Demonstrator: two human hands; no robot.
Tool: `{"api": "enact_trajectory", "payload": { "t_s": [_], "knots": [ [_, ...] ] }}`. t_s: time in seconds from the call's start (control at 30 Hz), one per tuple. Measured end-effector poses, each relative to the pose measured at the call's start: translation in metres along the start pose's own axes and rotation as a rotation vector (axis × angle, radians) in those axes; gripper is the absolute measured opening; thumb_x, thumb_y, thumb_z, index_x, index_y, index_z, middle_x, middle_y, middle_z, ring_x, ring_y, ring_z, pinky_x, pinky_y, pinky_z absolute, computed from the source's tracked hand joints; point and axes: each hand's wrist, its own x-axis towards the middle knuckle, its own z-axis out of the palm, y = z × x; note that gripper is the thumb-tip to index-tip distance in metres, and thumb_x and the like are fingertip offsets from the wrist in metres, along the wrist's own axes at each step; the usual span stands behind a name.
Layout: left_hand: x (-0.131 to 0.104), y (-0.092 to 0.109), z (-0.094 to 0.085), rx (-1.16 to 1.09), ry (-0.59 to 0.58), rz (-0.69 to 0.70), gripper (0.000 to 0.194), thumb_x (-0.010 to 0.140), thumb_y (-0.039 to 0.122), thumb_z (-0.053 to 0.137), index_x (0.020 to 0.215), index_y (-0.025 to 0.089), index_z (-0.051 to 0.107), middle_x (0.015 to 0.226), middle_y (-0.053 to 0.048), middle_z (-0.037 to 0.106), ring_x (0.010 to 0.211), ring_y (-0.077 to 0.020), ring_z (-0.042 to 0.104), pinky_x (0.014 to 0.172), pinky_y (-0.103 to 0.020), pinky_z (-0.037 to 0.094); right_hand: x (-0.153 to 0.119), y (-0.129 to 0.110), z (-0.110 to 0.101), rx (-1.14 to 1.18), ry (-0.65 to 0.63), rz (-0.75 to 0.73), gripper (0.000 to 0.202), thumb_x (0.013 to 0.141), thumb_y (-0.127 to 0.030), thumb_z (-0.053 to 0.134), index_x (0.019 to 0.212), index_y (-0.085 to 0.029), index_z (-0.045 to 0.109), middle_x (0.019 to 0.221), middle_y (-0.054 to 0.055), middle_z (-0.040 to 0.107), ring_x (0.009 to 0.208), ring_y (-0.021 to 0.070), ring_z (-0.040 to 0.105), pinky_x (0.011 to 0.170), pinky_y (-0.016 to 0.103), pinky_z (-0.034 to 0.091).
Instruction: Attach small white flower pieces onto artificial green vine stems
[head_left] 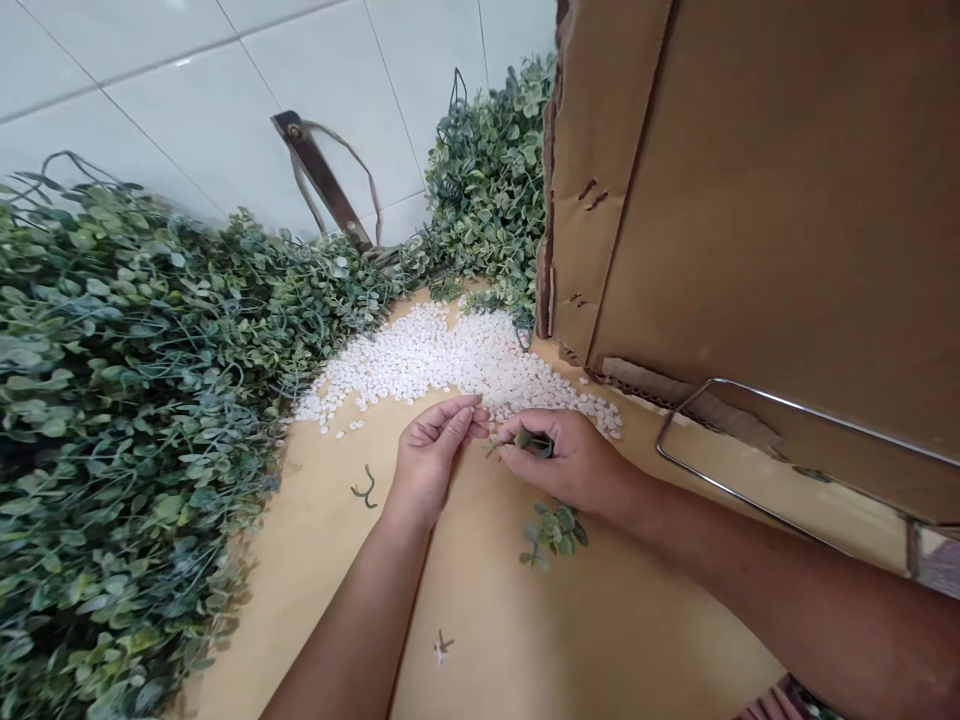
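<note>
My right hand [566, 455] is closed around an artificial leaf sprig [534, 442], whose green stem end points toward my left hand. Just below that hand is a leafy piece [555, 530]; whether it joins the held sprig I cannot tell. The fingertips of my left hand [439, 445] are pinched together close to the stem end, and whatever sits between them is too small to make out. Right behind both hands spreads a heap of small white plastic pieces [465, 355] on a tan board-like surface [480, 600].
Artificial greenery [150, 400] is piled along the left, with another bunch [491, 180] at the back. A large cardboard box [772, 200] stands on the right beside a metal wire frame [750, 488]. A dark strap-like bar [326, 180] leans on the tiled wall. A green stem scrap [365, 490] lies left.
</note>
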Motion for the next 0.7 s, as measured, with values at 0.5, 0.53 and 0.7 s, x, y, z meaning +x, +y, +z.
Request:
{"api": "enact_trajectory", "payload": {
  "t_s": [0.5, 0.53, 0.7],
  "knots": [
    [-0.0069, -0.0042, 0.0069, -0.041, -0.034, -0.025, 0.020, 0.054, 0.025, 0.080, 0.072, 0.019, 0.074, 0.064, 0.001, 0.070, 0.060, -0.0065, 0.058, 0.064, -0.017, 0.044, 0.0050, 0.0008, -0.0028, -0.119, 0.260, -0.111, 0.010, 0.074, -0.021, 0.050, 0.066, -0.016, 0.054, 0.053, -0.003, 0.052, 0.048, 0.0081, 0.045, 0.045, 0.019, 0.036],
    [-0.0072, -0.0041, 0.0072, -0.045, -0.033, -0.032, 0.020, 0.054, 0.025, 0.080, 0.072, 0.019, 0.074, 0.064, 0.001, 0.070, 0.060, -0.0066, 0.058, 0.064, -0.018, 0.045, 0.0046, 0.0011, -0.0031, -0.138, 0.276, -0.125, 0.009, 0.074, -0.021, 0.050, 0.067, -0.016, 0.054, 0.052, -0.003, 0.052, 0.047, 0.0078, 0.045, 0.045, 0.018, 0.035],
    [-0.0085, -0.0026, 0.0099, -0.040, -0.026, -0.053, 0.021, 0.052, 0.025, 0.081, 0.070, 0.018, 0.074, 0.061, 0.000, 0.069, 0.059, -0.0077, 0.060, 0.064, -0.019, 0.045, 0.0042, 0.0029, -0.0036, -0.247, 0.312, -0.177, 0.008, 0.074, -0.018, 0.050, 0.067, -0.016, 0.054, 0.053, -0.004, 0.052, 0.047, 0.0074, 0.044, 0.047, 0.019, 0.036]
  ]
}}
